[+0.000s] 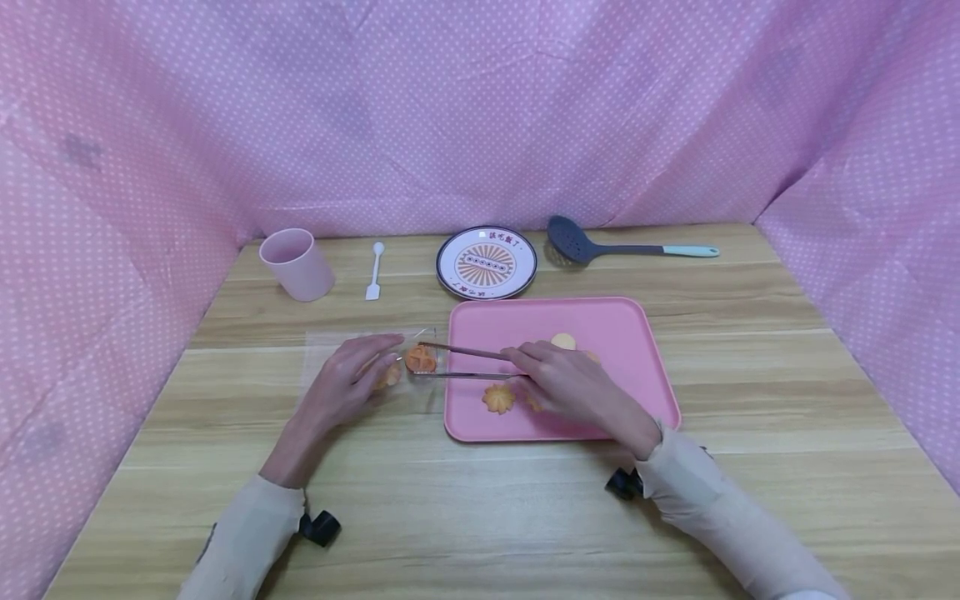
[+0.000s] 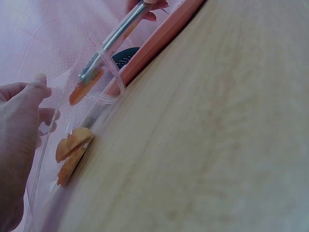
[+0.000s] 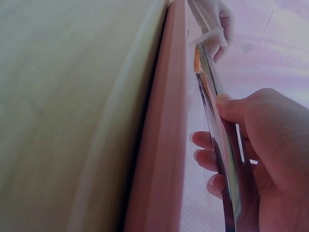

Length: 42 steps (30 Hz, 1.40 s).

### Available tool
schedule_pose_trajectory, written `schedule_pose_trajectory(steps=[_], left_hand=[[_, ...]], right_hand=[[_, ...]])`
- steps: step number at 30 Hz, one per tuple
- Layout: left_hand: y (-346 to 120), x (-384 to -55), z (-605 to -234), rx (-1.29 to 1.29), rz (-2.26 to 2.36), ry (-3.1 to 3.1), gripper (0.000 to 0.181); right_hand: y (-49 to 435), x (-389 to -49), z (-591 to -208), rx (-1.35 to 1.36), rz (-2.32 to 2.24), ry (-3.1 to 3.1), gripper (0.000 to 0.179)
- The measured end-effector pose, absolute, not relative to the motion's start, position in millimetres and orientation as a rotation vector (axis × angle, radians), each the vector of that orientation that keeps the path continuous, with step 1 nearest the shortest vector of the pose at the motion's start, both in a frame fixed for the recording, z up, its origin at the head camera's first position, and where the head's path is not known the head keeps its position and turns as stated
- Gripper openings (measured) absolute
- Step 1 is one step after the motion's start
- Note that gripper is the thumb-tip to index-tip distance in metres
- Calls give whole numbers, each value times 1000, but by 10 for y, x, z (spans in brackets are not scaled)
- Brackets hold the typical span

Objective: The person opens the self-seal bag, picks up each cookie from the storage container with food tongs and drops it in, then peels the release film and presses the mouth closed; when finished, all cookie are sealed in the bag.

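Observation:
My left hand [image 1: 352, 371] holds the side of a clear plastic bag [image 1: 318, 350], its mouth facing right. Several cookies [image 2: 70, 154] lie low inside the bag in the left wrist view. Metal tongs [image 1: 474, 352] are gripped in my right hand [image 1: 551, 375], thumb on one arm and fingers round the other. Between the tong tips a round brown cookie [image 1: 421, 359] with a cross pattern is at the bag's mouth. On the pink tray [image 1: 648, 375] under my right hand lie a flower-shaped cookie [image 1: 498, 398] and a pale round cookie [image 1: 563, 342]; others are partly hidden.
A patterned plate [image 1: 486, 262] stands behind the tray, with a slotted skimmer [image 1: 573, 242] to its right. Farther left are a small white spatula [image 1: 375, 271] and a pink cup [image 1: 298, 265]. A pink dotted cloth [image 1: 480, 117] surrounds the wooden table [image 1: 480, 517].

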<state>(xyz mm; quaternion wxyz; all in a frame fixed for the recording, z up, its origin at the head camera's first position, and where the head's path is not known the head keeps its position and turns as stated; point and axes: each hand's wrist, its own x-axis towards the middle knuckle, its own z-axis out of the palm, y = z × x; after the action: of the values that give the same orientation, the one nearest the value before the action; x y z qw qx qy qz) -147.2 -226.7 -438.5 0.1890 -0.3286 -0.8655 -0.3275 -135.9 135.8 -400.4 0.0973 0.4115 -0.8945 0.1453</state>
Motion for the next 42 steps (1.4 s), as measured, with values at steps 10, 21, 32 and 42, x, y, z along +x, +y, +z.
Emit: schedule_pose_trajectory(steps=[10,21,32,42], left_hand=[[-2262,-1475,-4394,-909,-920,-2430,33],[-2261,-1482,-4396,-927,-918,-2408,34],[-2247,-1483,-4374,-925,-935,-2406,36],[-2252,-1473,-4365,-929,-921,-2396,36]], right_hand=[[1184,-1405,-3996,1277,478,-2645,35],[992,-1466,-4029,1323,464,-2614,33],[813,-1471,-4044,1334,433,-2602,32],[821,-1451,-4037,1326,460,-2635,34]])
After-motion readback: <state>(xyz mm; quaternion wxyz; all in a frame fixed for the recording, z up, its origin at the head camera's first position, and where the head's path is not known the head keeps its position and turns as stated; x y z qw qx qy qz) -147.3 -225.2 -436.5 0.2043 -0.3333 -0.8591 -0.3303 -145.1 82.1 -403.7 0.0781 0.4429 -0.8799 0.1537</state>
